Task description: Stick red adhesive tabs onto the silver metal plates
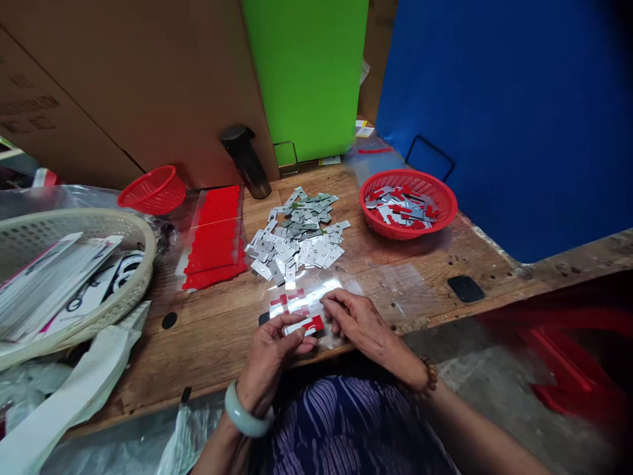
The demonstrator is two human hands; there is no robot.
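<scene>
Near the table's front edge, my left hand (277,343) pinches a small flat metal plate (299,325) between thumb and fingers. A red piece (313,324) covers the plate's right end. Just to the right is my right hand (359,323), its fingers curled in and thumb and forefinger together; whatever may be between them is too small to make out. Under and behind my left hand lie a few red pieces (297,302) on a clear sheet. Farther back, a loose pile of bare metal plates (297,244) is spread over the wood.
Red sheets (215,237) lie stacked left of the pile. A red basket (435,227) holds plates with red ends. A smaller red basket (153,190), a dark bottle (247,161) and a large pale basket (141,264) of printed cards stand left. Green (311,79) and blue (504,119) panels rise behind.
</scene>
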